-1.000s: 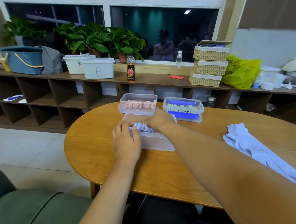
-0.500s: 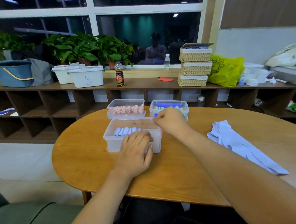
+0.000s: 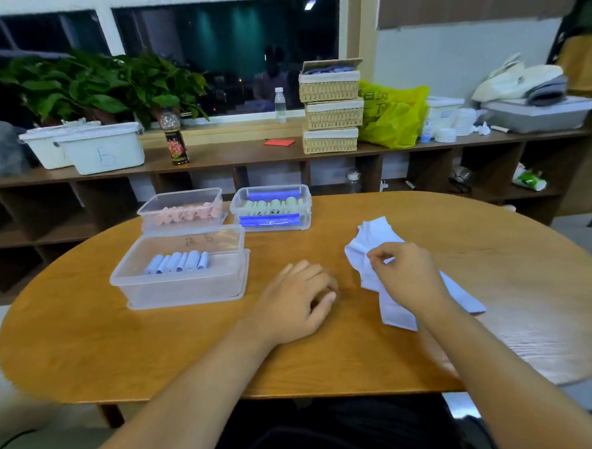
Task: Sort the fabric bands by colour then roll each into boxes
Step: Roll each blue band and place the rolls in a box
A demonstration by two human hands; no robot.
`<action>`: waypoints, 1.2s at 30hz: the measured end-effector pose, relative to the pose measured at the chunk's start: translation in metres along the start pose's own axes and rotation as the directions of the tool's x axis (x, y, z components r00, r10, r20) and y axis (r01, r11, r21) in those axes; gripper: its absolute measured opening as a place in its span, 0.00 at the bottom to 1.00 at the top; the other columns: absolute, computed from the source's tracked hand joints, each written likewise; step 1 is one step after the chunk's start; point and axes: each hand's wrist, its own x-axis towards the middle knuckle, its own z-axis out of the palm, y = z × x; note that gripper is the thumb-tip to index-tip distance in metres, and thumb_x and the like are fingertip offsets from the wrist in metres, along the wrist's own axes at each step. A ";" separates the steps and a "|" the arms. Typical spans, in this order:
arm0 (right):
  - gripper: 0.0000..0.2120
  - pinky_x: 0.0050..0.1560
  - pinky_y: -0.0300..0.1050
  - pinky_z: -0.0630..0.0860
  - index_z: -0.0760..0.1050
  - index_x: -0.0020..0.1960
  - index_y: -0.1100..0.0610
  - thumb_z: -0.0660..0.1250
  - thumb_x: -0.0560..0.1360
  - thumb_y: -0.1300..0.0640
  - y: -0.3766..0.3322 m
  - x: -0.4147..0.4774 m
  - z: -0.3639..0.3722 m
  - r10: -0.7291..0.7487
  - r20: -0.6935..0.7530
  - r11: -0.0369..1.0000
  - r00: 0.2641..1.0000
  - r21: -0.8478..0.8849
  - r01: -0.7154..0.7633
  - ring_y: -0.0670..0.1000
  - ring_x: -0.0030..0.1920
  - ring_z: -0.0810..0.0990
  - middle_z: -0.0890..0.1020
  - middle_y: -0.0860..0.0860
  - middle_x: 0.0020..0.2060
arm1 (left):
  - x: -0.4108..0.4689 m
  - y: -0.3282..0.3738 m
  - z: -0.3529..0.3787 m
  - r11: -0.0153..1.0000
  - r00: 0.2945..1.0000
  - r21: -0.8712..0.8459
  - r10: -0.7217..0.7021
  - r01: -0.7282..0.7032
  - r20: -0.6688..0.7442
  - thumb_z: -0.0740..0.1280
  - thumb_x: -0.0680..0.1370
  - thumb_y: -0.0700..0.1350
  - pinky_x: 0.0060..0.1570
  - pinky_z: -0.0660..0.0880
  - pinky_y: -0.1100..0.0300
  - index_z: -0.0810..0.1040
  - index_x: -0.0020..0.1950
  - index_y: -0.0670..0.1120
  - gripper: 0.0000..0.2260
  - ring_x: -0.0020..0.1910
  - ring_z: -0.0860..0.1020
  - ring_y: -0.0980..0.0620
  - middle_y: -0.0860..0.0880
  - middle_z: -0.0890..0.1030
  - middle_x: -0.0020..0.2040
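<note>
Pale-blue fabric bands [image 3: 369, 240] lie heaped right of centre on the wooden table [image 3: 178, 348]; right hand [image 3: 409, 276] pinches the top one. Left hand [image 3: 295, 301] rests loosely curled, holding nothing. Left: clear box [image 3: 168, 288] with rolled blue bands [image 3: 177, 262]; pink-roll box [image 3: 182, 208] and green-roll box [image 3: 271, 206] behind.

Pale blue rolled bands [image 3: 179, 263]; whitish-blue loose bands [image 3: 372, 242]; pink rolls [image 3: 185, 213]; pale green rolls [image 3: 271, 204]; bright blue latches [image 3: 271, 220]; honey-brown woodgrain table [image 3: 144, 336]; yellow-green plastic bag [image 3: 389, 116]; tan woven baskets [image 3: 331, 114].
</note>
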 end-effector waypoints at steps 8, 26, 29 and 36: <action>0.11 0.40 0.37 0.72 0.84 0.62 0.51 0.67 0.82 0.56 0.056 0.055 -0.020 0.033 0.024 0.999 0.999 -0.020 -0.032 0.44 0.43 0.80 0.85 0.46 0.52 | 0.048 0.005 0.037 0.980 0.985 -0.097 -0.171 0.172 0.014 0.62 0.84 0.53 0.58 0.73 0.48 0.80 0.56 0.55 0.08 0.53 0.72 0.57 0.59 0.79 0.53; 0.06 0.54 0.51 0.76 0.80 0.48 0.44 0.68 0.76 0.55 0.059 0.147 -0.003 -0.068 0.114 0.941 0.991 -0.324 0.102 0.51 0.56 0.74 0.81 0.45 0.50 | 0.028 -0.010 0.023 0.858 0.864 -0.179 -0.500 0.482 -0.067 0.66 0.83 0.48 0.57 0.75 0.55 0.80 0.59 0.54 0.07 0.54 0.72 0.58 0.60 0.78 0.54; 0.05 0.48 0.48 0.77 0.79 0.43 0.47 0.70 0.75 0.57 0.039 0.135 -0.012 -0.074 0.020 0.997 0.997 0.033 0.073 0.49 0.50 0.79 0.83 0.47 0.44 | 0.024 -0.013 0.018 0.826 0.839 -0.241 -0.539 0.510 -0.073 0.67 0.82 0.48 0.55 0.74 0.57 0.80 0.58 0.56 0.06 0.54 0.73 0.59 0.62 0.77 0.53; 0.06 0.45 0.52 0.81 0.81 0.53 0.57 0.76 0.78 0.62 -0.042 0.087 -0.043 -0.192 0.067 0.748 0.979 0.655 0.102 0.53 0.44 0.83 0.87 0.63 0.46 | 0.014 -0.011 0.007 0.671 0.772 -0.572 -0.628 0.472 -0.099 0.69 0.84 0.47 0.60 0.78 0.53 0.79 0.59 0.59 0.07 0.60 0.78 0.60 0.60 0.81 0.57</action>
